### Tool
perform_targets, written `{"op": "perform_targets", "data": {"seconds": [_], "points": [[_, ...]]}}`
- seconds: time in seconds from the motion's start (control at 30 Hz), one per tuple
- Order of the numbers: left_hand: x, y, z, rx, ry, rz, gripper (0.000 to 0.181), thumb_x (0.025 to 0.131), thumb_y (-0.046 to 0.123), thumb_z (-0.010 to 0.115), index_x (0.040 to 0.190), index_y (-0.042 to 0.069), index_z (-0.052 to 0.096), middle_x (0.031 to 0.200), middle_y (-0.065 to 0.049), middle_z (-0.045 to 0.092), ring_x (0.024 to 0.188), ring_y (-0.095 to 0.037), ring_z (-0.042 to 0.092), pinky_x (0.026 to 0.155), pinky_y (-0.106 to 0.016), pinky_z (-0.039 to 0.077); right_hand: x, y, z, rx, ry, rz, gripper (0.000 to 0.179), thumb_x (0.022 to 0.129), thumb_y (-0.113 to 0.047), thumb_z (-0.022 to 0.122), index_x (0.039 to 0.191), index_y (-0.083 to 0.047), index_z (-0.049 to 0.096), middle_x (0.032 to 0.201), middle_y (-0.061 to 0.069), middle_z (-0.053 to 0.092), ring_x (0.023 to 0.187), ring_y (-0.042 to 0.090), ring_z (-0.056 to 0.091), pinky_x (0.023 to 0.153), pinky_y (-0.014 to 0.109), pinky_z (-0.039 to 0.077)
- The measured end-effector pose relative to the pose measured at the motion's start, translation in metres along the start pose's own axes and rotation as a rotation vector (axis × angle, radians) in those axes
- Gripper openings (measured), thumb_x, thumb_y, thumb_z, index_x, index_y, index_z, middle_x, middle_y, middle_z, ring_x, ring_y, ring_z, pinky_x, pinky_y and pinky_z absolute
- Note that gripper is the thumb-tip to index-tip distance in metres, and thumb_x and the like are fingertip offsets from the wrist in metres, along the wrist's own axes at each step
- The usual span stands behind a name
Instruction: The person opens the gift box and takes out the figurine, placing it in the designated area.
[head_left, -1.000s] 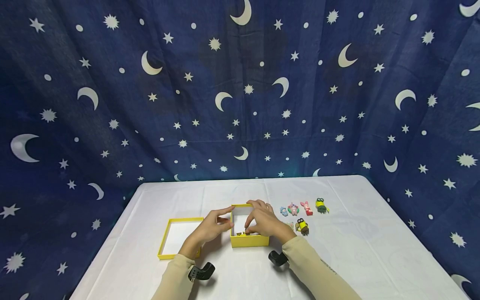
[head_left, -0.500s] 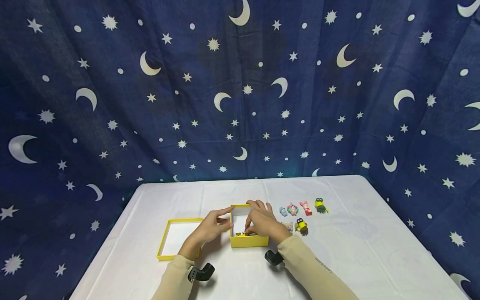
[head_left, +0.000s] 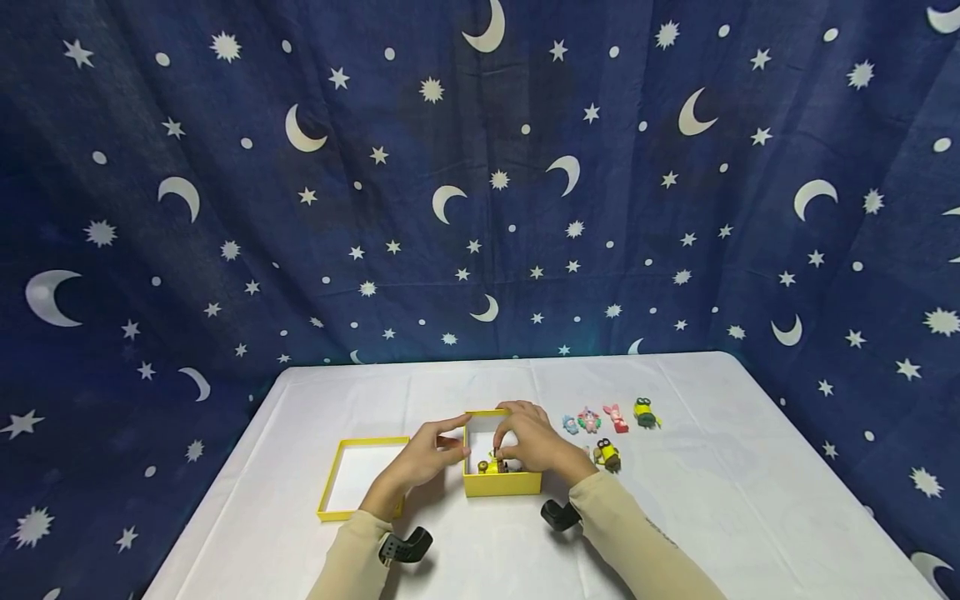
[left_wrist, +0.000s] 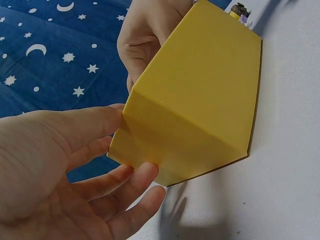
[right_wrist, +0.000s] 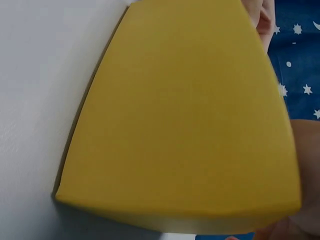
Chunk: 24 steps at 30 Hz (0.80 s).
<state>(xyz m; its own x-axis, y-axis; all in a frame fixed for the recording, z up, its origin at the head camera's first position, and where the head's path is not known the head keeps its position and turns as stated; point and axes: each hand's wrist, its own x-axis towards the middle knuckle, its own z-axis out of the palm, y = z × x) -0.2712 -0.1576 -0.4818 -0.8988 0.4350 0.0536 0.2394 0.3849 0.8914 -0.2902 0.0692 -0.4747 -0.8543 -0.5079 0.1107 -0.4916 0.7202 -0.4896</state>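
Note:
A yellow box [head_left: 502,485] with a white inside stands on the table, its top uncovered. My left hand [head_left: 422,454] rests against its left side; in the left wrist view the thumb is at the upper edge and fingertips touch the yellow wall. My right hand [head_left: 534,442] reaches over the right rim, with thumb and index finger pinching a small yellow-and-brown toy figure [head_left: 491,467] inside the box. Part of the figure is hidden by the fingers and the front wall. The right wrist view is mostly filled by the box's yellow side [right_wrist: 175,115].
A yellow-rimmed box lid [head_left: 337,475] lies inside up at the left, partly under the left forearm. On the right are two Minion figures [head_left: 645,412], a pink rabbit figure [head_left: 617,418], a pink figure [head_left: 589,420] and a small blue figure [head_left: 570,424]. A starry curtain [head_left: 495,208] hangs behind.
The toy figure has come up a little inside the box between the right fingers and shows more above the front wall. The left hand has stayed against the box.

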Motion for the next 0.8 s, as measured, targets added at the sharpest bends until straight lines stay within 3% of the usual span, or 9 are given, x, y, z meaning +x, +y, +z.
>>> {"op": "perform_targets", "data": {"seconds": [0.13,0.47,0.8], "points": [[0.003,-0.006,0.000,0.013,-0.003,-0.009,0.055,0.092,0.013,0.064,0.145,0.014,0.046,0.152,-0.009,0.044,0.121,-0.035,0.059,0.104,-0.052,0.044,-0.001,0.003,-0.002,0.032,0.034,-0.003,0.005,0.082,-0.023,0.076,0.079,-0.024,0.072,0.142,0.011,0.053,0.140,0.036,0.036,0.111,0.064,0.022],[0.004,-0.007,0.000,0.009,0.004,0.001,0.055,0.092,0.012,0.064,0.144,0.012,0.047,0.151,-0.011,0.045,0.121,-0.038,0.059,0.103,-0.053,0.044,-0.007,0.005,-0.015,0.177,0.193,-0.031,0.005,0.085,-0.015,0.073,0.090,-0.015,0.073,0.134,0.012,0.061,0.133,0.034,0.047,0.109,0.060,0.033],[0.003,-0.007,0.000,0.025,0.003,-0.010,0.055,0.092,0.015,0.064,0.145,0.013,0.046,0.152,-0.009,0.044,0.121,-0.033,0.059,0.102,-0.047,0.046,-0.011,0.009,-0.018,0.380,0.302,0.079,0.015,0.090,-0.016,0.068,0.105,-0.015,0.070,0.112,0.003,0.073,0.114,0.025,0.064,0.105,0.052,0.043]]}}
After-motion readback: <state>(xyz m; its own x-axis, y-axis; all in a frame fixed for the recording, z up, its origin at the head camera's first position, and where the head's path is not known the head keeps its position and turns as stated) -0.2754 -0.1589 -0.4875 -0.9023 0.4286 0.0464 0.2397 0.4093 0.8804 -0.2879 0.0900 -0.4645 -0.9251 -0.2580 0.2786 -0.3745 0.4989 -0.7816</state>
